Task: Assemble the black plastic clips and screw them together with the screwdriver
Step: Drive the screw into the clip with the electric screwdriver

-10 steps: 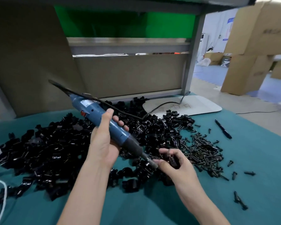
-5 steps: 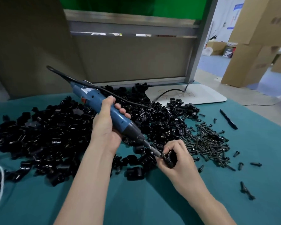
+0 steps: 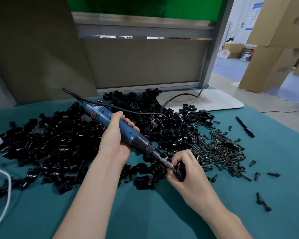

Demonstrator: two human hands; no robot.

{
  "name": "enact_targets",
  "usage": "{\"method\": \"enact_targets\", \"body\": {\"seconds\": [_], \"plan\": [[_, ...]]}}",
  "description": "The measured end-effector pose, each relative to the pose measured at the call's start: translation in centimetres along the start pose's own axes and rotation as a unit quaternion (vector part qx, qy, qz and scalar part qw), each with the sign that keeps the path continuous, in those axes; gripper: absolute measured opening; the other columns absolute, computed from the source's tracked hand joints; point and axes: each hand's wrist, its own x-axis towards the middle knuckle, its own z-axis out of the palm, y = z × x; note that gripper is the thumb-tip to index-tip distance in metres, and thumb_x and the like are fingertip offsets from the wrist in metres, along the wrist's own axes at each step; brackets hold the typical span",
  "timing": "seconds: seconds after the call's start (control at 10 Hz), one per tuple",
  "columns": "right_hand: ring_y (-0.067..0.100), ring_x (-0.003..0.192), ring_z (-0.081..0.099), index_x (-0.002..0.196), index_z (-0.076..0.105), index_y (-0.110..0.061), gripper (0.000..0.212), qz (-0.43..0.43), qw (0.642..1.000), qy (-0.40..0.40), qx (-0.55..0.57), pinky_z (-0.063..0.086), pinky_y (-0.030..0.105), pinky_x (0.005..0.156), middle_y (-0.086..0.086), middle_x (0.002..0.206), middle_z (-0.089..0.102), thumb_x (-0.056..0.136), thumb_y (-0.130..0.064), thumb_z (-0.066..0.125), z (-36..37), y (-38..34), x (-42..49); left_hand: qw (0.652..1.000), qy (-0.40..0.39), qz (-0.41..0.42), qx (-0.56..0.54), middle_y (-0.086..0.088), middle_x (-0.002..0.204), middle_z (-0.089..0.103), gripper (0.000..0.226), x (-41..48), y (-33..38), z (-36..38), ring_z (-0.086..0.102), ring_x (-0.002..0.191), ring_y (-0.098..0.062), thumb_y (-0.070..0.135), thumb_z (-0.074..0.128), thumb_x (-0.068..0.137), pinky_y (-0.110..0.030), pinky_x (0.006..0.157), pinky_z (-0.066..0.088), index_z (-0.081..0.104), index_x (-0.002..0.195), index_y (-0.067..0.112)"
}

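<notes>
The desk (image 3: 283,152) ends at two o'clock; the left hand (image 3: 113,140) grips the screwdriver (image 3: 100,113), tip on the clip (image 3: 180,171) the right hand (image 3: 191,176) pinches.

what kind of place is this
Probably a manual assembly bench in a workshop or warehouse: a heap of black plastic clips and loose screws, a corded electric screwdriver in the left hand, stacked cardboard boxes behind.

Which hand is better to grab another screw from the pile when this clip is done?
Probably the right hand. The pile of screws lies just beside it, and it only holds the small clip. The left hand is full, wrapped round the screwdriver, farther from the pile.
</notes>
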Motion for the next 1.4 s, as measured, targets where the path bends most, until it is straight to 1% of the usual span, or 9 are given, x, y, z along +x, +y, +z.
{"method": "enact_targets", "body": {"seconds": [0.1,0.2,0.4,0.6,0.7,0.9,1.1,1.3,1.4], "plan": [[0.01,0.101,0.052,0.088,0.039,-0.048,0.041,-0.017,0.999,-0.029,-0.027,0.042,0.024,0.084,-0.02,0.11,0.045,0.091,-0.019,0.067,0.2,-0.2,0.0,1.0,-0.003,0.013,0.021,0.003,0.067,0.055,0.016,-0.3,0.2,-0.5,0.053,0.053,-0.009,0.018,0.067,0.092,-0.025,0.053,0.051,0.055,0.084,0.015],[0.01,0.103,0.053,0.087,0.039,-0.049,0.041,-0.026,0.998,-0.034,-0.036,0.043,0.024,0.084,-0.021,0.111,0.044,0.091,-0.02,0.069,0.2,-0.1,-0.1,0.999,-0.007,0.016,0.028,0.003,0.067,0.054,0.016,-0.5,0.1,-0.6,0.053,0.054,-0.009,0.016,0.067,0.092,-0.025,0.053,0.051,0.053,0.084,0.015],[0.008,0.102,0.054,0.086,0.04,-0.048,0.039,-0.033,0.998,-0.027,-0.039,0.044,0.023,0.083,-0.023,0.11,0.044,0.091,-0.022,0.07,0.1,0.0,-0.3,0.999,-0.025,0.021,0.029,0.002,0.066,0.056,0.016,-0.8,0.2,-0.2,0.055,0.052,-0.009,0.016,0.067,0.091,-0.025,0.052,0.051,0.054,0.082,0.015],[0.011,0.096,0.055,0.086,0.039,-0.049,0.031,-0.046,0.998,-0.018,-0.033,0.044,0.023,0.082,-0.022,0.107,0.045,0.092,-0.035,0.066,0.1,-0.2,-0.2,0.999,-0.029,0.029,0.02,0.003,0.064,0.059,0.016,-1.0,0.2,-0.1,0.057,0.053,-0.008,0.014,0.066,0.091,-0.025,0.052,0.052,0.054,0.08,0.015],[0.013,0.095,0.055,0.086,0.04,-0.048,0.027,-0.052,0.998,-0.014,-0.035,0.044,0.025,0.081,-0.019,0.106,0.047,0.09,-0.037,0.064,0.1,-0.2,-0.2,0.999,-0.028,0.024,0.01,0.004,0.063,0.058,0.016,-1.0,0.1,-0.1,0.056,0.052,-0.007,0.013,0.066,0.09,-0.024,0.052,0.052,0.054,0.08,0.016],[0.016,0.091,0.056,0.085,0.042,-0.043,0.027,-0.052,0.998,-0.02,-0.031,0.045,0.03,0.08,-0.014,0.104,0.051,0.087,-0.03,0.065,-0.1,-0.1,-0.4,0.999,-0.033,0.01,0.0,0.005,0.063,0.056,0.016,-1.2,-0.1,0.1,0.053,0.051,-0.006,0.013,0.065,0.09,-0.023,0.051,0.05,0.053,0.08,0.016],[0.014,0.09,0.053,0.084,0.042,-0.045,0.025,-0.054,0.998,-0.017,-0.033,0.042,0.021,0.075,-0.013,0.101,0.05,0.086,-0.031,0.062,-0.1,-0.2,-0.4,0.999,-0.034,0.005,0.001,0.006,0.063,0.056,0.015,-1.3,-0.2,0.2,0.053,0.051,-0.006,0.013,0.065,0.09,-0.023,0.051,0.05,0.053,0.08,0.017],[0.015,0.087,0.052,0.084,0.043,-0.041,0.029,-0.047,0.998,-0.022,-0.04,0.041,0.023,0.075,-0.012,0.1,0.05,0.089,-0.025,0.067,-0.2,-0.1,-0.5,1.0,-0.03,-0.002,0.001,0.005,0.064,0.056,0.015,-1.4,-0.3,0.3,0.053,0.051,-0.006,0.012,0.065,0.089,-0.023,0.051,0.05,0.054,0.081,0.016],[0.015,0.086,0.051,0.085,0.043,-0.04,0.026,-0.044,0.998,-0.025,-0.04,0.041,0.024,0.075,-0.013,0.1,0.051,0.088,-0.026,0.065,-0.2,-0.2,-0.5,1.0,-0.029,-0.005,0.002,0.005,0.064,0.056,0.015,-1.5,-0.3,0.3,0.053,0.051,-0.006,0.012,0.065,0.089,-0.023,0.051,0.05,0.053,0.081,0.016]]}}
